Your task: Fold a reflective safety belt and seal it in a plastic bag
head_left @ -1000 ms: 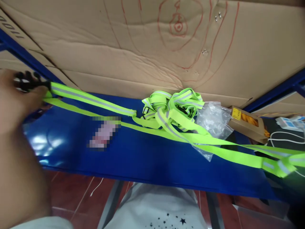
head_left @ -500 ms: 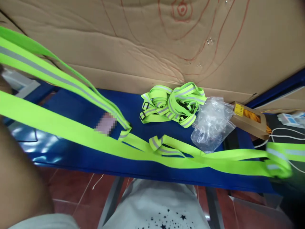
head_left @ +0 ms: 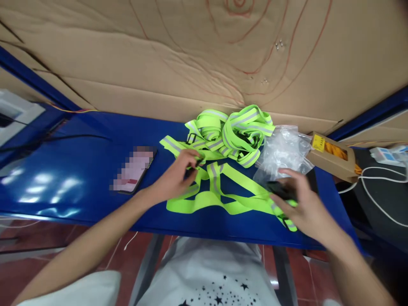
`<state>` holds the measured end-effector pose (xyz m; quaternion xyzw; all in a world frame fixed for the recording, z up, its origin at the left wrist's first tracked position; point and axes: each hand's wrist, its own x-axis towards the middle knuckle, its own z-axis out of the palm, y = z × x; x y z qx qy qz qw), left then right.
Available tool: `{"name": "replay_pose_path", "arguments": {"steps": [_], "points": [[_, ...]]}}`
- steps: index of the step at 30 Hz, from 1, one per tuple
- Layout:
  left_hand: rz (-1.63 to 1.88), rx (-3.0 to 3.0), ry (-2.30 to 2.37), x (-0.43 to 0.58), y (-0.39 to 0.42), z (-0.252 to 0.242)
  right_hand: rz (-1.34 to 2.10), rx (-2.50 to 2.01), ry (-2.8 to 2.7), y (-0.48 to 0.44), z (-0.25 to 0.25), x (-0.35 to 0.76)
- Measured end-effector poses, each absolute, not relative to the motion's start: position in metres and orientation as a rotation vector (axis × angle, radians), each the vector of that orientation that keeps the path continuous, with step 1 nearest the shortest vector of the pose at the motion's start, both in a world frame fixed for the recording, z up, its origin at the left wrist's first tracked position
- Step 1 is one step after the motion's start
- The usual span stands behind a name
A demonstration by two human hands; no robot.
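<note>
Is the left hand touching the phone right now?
Apart: the head view shows a strip of bare blue tabletop between the left hand and the phone.

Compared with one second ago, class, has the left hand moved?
Yes: the left hand has moved rightward, from left of the smartphone to its right.

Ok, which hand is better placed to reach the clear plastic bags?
Probably the right hand: it is nearer the bags, though holding a black piece; the left hand is farther off, holding green strap.
</note>
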<state>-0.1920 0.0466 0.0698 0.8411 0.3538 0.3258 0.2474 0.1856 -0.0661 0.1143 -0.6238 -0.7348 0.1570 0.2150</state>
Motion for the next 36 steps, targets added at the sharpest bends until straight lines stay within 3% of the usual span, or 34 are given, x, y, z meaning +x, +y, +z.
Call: {"name": "replay_pose_path", "arguments": {"steps": [3, 6, 10, 16, 22, 29, 32, 36], "points": [[0.639, 2.401, 0.963, -0.184, 0.056, 0.048, 0.140, -1.816, -2.371, -0.032, 0.086, 0.136], [0.614, 2.405, 0.947, -0.189, 0.058, 0.043, 0.059, -1.807, -2.584, -0.011, 0.074, 0.110], [0.573, 2.445, 0.896, -0.196, 0.050, 0.041, 0.057, -1.820, -2.485, -0.010, 0.082, 0.122], [0.495, 2.467, 0.984, -0.208, 0.048, 0.026, -0.347, -1.911, -2.330, -0.041, 0.106, 0.174], [0.562, 2.545, 0.927, -0.206, 0.049, 0.020, -0.250, -2.012, -2.375, -0.054, 0.103, 0.190], [0.561, 2.392, 1.048, -0.202, 0.051, 0.058, -0.476, -1.901, -2.349, -0.047, 0.112, 0.186], [0.565, 2.157, 1.011, -0.208, 0.059, 0.088, -0.342, -1.889, -2.322, -0.042, 0.115, 0.193], [0.821, 2.157, 1.259, -0.214, 0.067, 0.108, 0.251, -1.796, -2.106, -0.033, 0.116, 0.215]]}}
